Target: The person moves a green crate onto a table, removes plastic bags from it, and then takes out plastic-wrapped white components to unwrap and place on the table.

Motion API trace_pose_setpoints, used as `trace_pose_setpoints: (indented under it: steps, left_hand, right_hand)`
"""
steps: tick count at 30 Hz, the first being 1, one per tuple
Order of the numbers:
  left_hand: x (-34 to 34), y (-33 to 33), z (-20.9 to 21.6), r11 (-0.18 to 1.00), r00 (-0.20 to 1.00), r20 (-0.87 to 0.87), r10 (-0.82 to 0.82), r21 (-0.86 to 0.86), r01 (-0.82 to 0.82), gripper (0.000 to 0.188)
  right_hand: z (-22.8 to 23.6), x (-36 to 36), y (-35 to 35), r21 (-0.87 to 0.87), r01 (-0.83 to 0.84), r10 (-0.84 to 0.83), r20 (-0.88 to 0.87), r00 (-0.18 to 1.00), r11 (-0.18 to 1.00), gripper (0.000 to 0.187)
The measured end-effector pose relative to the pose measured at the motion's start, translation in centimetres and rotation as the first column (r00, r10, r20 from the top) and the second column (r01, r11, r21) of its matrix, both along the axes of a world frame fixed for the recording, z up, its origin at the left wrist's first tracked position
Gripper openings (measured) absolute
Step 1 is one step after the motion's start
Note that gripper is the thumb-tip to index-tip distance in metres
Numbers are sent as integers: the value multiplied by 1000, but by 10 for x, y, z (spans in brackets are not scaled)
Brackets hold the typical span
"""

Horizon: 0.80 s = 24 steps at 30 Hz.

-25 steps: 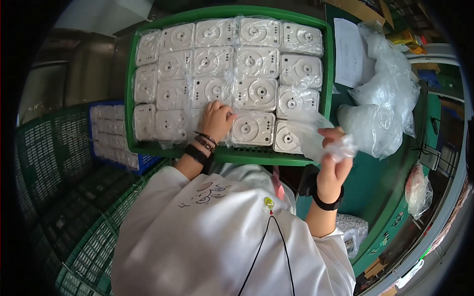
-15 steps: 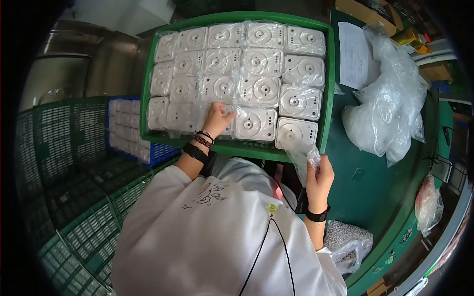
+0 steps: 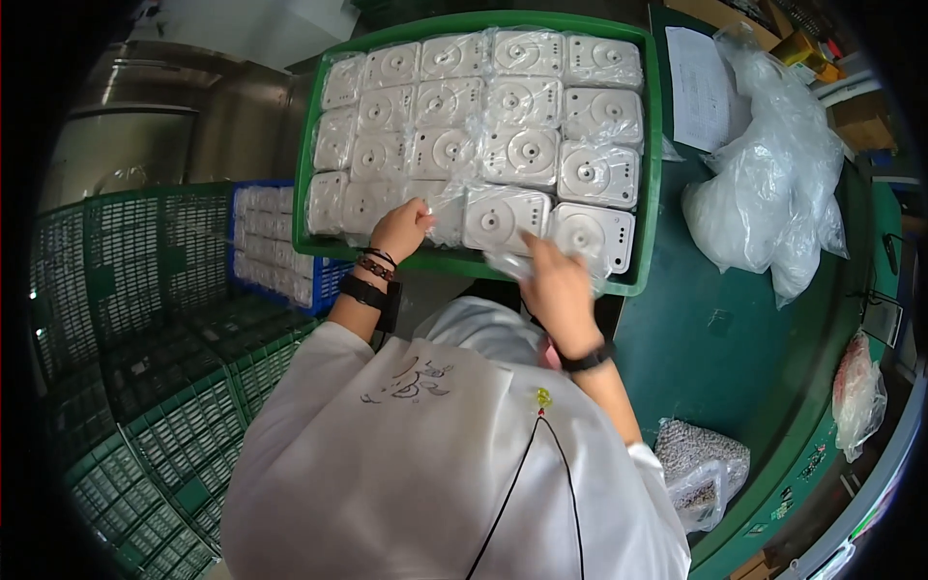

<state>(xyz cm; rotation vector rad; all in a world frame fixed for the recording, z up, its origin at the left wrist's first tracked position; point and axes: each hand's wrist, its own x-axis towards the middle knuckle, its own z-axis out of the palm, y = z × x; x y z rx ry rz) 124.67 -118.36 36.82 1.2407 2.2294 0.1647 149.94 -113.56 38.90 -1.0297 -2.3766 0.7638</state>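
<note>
Now over the green tray (image 3: 650,174), right hand (image 3: 559,290) seemingly pinches a blurred bag (image 3: 510,265); left hand's (image 3: 401,230) grip unclear.

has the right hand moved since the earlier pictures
Yes. The right hand has come in from right of the green tray to its near rim.

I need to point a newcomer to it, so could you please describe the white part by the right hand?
Find the green tray of bagged white square parts. Go to its near row, right corner. That white part lies just beyond the right hand, last in the row.
</note>
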Motion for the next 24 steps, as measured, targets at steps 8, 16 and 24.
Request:
trace_pose_setpoints:
  steps: [8,16,24]
  left_hand:
    - [-56,-36,-35,968,769,639,22,179,-176,18]
    - [-73,-43,-35,915,921,-308,-239,247,320,22]
    - [-115,-47,-45,844,917,-152,-369,360,399,16]
  right_hand:
    - [-35,-120,18,84,-133,126,79,989,988,29]
    - [37,-139,35,-196,-3,-81,-418,905,981,33]
    - [-72,-204,-18,132,-446,420,183,889,885,32]
